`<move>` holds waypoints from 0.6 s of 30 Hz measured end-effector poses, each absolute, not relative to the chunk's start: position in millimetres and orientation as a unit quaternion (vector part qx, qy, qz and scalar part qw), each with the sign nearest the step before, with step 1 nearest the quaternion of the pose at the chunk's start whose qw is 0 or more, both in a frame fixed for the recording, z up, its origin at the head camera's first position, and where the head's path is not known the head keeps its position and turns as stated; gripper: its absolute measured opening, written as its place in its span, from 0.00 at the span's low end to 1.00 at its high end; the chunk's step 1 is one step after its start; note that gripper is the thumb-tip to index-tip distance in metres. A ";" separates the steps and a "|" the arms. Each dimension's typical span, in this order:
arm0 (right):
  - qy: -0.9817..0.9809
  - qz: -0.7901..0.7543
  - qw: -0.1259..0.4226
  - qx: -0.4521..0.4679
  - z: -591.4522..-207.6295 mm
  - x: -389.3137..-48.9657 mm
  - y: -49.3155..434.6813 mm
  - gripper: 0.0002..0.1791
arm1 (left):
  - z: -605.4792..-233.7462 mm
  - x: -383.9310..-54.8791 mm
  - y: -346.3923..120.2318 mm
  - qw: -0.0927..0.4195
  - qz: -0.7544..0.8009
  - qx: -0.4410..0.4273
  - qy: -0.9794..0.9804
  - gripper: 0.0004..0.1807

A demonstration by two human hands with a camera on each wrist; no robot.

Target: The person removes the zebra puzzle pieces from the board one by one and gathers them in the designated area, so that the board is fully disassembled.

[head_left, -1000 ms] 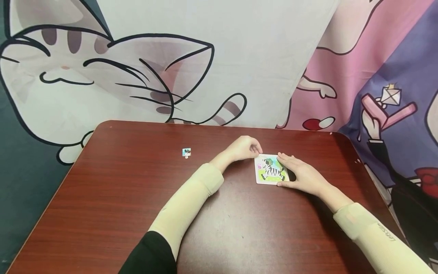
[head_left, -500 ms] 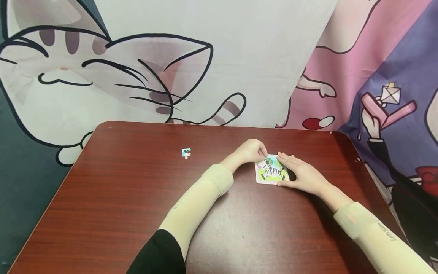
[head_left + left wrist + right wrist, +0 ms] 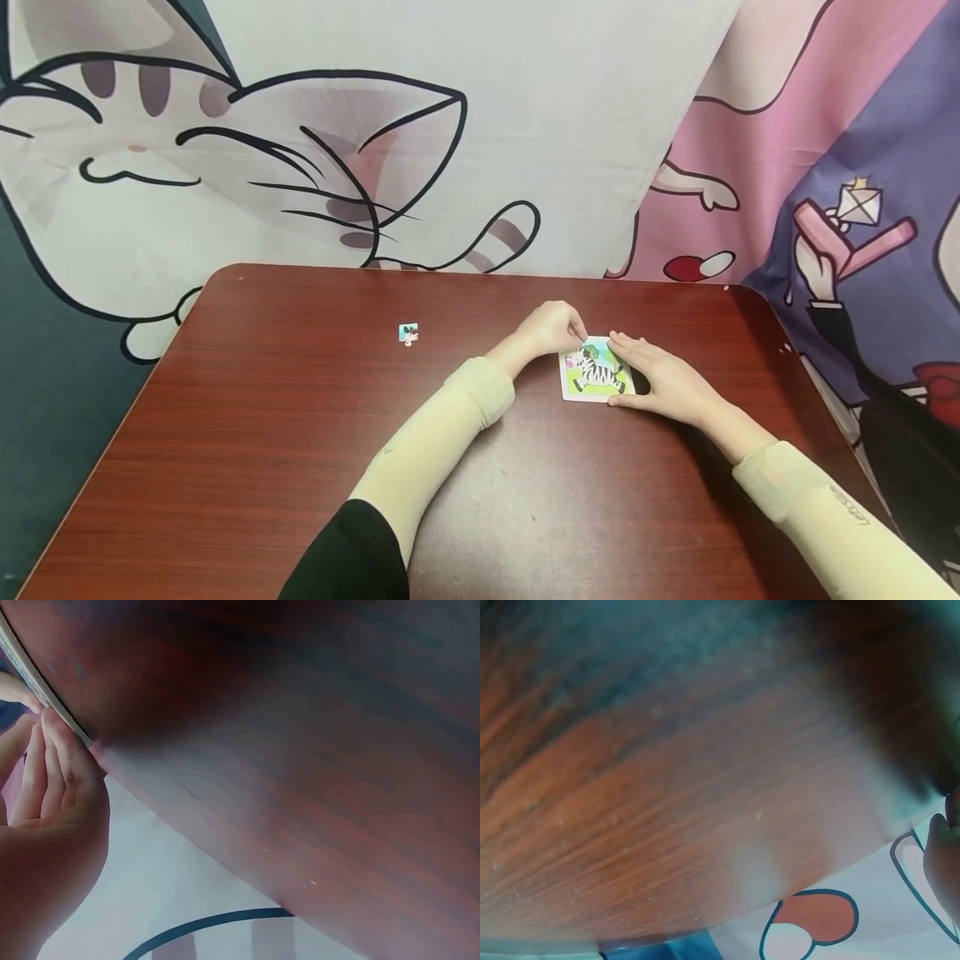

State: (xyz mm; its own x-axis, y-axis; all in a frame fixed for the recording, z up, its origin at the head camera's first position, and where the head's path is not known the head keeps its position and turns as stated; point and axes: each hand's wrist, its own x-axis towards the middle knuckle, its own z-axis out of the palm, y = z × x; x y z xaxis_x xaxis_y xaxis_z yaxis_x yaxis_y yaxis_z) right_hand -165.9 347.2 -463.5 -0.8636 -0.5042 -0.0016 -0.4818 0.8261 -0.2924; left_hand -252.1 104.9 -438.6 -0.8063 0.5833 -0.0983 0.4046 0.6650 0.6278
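Note:
A square zebra puzzle board (image 3: 597, 375) with a white border lies flat on the table, in the head view right of centre. Over its upper left corner my left hand (image 3: 551, 327) bends its fingers down, the tips together; whether a small piece sits under them is hidden. In the left wrist view these fingers (image 3: 64, 761) meet the board's edge (image 3: 37, 686). My right hand (image 3: 667, 383) rests at the board's right side with straight fingers, fingertips at the top and thumb at the lower right corner. A loose puzzle piece (image 3: 408, 334) lies well to the left.
The brown wooden table (image 3: 247, 433) ends at a far edge, close before a cloth backdrop (image 3: 570, 142) printed with cartoon figures. In the right wrist view, mostly blurred tabletop (image 3: 675, 810) shows.
My left hand has shifted right from beside the board onto its upper left corner, then stayed nearly still. The right hand, board and loose piece have kept their places.

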 end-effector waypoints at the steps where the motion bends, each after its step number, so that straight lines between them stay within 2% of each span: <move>1: 0.955 -0.142 0.039 -0.259 -463.4 -165.9 347.1 0.55 | -438.8 -251.8 105.2 0.149 0.305 0.274 0.900 0.07; 18: 0.955 -0.138 0.038 -0.261 -463.7 -165.5 347.2 0.55 | -445.5 -247.0 113.5 0.126 0.251 0.284 0.917 0.11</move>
State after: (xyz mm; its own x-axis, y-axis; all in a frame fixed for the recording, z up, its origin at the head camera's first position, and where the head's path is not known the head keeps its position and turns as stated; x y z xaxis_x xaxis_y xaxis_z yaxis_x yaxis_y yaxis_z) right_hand -165.5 347.2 -463.7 -0.8608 -0.5090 -0.0010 -0.4878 0.8255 -0.2838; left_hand -247.0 113.5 -445.5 -0.8064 0.5847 -0.0886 0.4583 0.7126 0.5312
